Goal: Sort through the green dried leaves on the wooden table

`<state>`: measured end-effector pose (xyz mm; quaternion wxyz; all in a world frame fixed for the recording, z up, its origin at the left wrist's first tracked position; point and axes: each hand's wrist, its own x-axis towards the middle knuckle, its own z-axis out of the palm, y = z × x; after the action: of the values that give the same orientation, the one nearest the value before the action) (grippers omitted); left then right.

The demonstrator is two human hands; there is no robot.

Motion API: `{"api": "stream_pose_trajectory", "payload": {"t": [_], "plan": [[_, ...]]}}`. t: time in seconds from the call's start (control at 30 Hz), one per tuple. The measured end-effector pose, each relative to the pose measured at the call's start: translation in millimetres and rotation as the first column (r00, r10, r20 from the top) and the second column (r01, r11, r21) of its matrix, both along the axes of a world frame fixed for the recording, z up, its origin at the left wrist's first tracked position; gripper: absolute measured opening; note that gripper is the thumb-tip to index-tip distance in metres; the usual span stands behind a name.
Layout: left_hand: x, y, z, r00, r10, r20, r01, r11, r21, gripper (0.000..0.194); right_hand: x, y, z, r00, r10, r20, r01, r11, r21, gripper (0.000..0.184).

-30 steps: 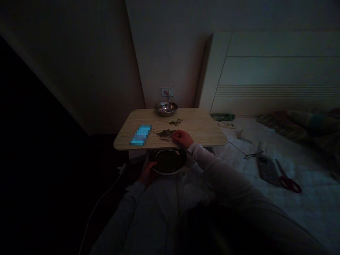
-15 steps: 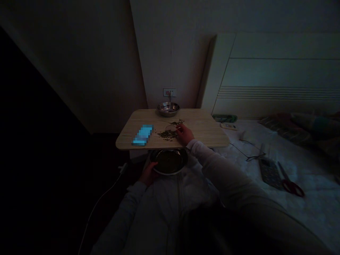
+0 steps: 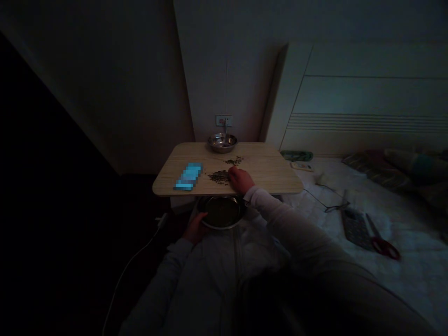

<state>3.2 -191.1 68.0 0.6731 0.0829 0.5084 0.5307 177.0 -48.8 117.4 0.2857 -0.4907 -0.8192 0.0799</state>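
The left hand (image 3: 195,228) is closed on the near-left rim of the basin (image 3: 221,227), thumb over the edge, fingers out of sight underneath. The basin looks like thin, stiff metal, probably smooth enough to slip, so the rim seems the sure place to hold it; what lies in its dark inside I cannot tell.

Beyond it, over the near edge of the tabletop (image 3: 266,170), the right hand (image 3: 241,181) is mostly curled, fingertips low at the right side of the grains (image 3: 219,177); whether it pinches any I cannot tell. They look light, hard and loose, likely to roll or scatter if pushed, and best taken between fingertips. The phone (image 3: 189,176) lies left of the right hand, past the grains. Just beyond that hand is a smaller patch (image 3: 235,160), and farther still the bowl (image 3: 222,150) stands upright
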Motion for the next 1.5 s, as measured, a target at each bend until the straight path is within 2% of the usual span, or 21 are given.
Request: {"api": "stream_pose_trajectory", "payload": {"t": [0.2, 0.53, 0.67, 0.77, 0.87, 1.0, 1.17, 1.5], "plan": [[1, 0, 4.2, 0.999, 0.032, -0.028, -0.033, 0.999, -0.031, 0.018, 4, -3, -2.6, 0.998, 0.049, 0.038, -0.049, 0.999, 0.021, 0.02], [1, -2, 5.6, 0.999, 0.03, -0.038, -0.032, 0.999, -0.041, 0.02, 9, -14, 0.6, 0.988, 0.154, 0.005, -0.154, 0.988, 0.014, 0.015], [1, -1, 4.6, 0.999, 0.044, -0.029, -0.045, 0.999, -0.028, 0.023, 11, -18, 1.2, 0.982, 0.182, -0.059, -0.182, 0.983, 0.008, 0.014], [1, 0, 3.7, 0.999, 0.045, -0.022, -0.045, 0.999, -0.007, 0.028, 11, -20, 2.5, 0.965, 0.197, -0.172, -0.201, 0.98, -0.003, 0.012], [1, -1, 4.2, 0.999, 0.037, -0.038, -0.037, 0.999, 0.012, 0.032, 11, -20, 4.8, 0.937, 0.154, -0.312, -0.181, 0.982, -0.056, 0.011], [0, -1, 4.4, 0.998, 0.04, -0.045, -0.04, 0.999, 0.009, 0.031, 12, -17, 6.6, 0.905, 0.049, -0.422, -0.138, 0.973, -0.184, 0.014], [-1, 0, 0.9, 0.999, 0.033, -0.021, -0.033, 0.999, -0.002, 0.026, 18, -15, 2.1, 0.827, -0.017, -0.563, -0.182, 0.938, -0.296, 0.014], [-1, 0, 1.9, 0.999, 0.026, -0.019, -0.026, 1.0, -0.007, 0.017, 27, -20, -5.3, 0.786, -0.067, -0.614, -0.209, 0.907, -0.366, 0.013]]}}
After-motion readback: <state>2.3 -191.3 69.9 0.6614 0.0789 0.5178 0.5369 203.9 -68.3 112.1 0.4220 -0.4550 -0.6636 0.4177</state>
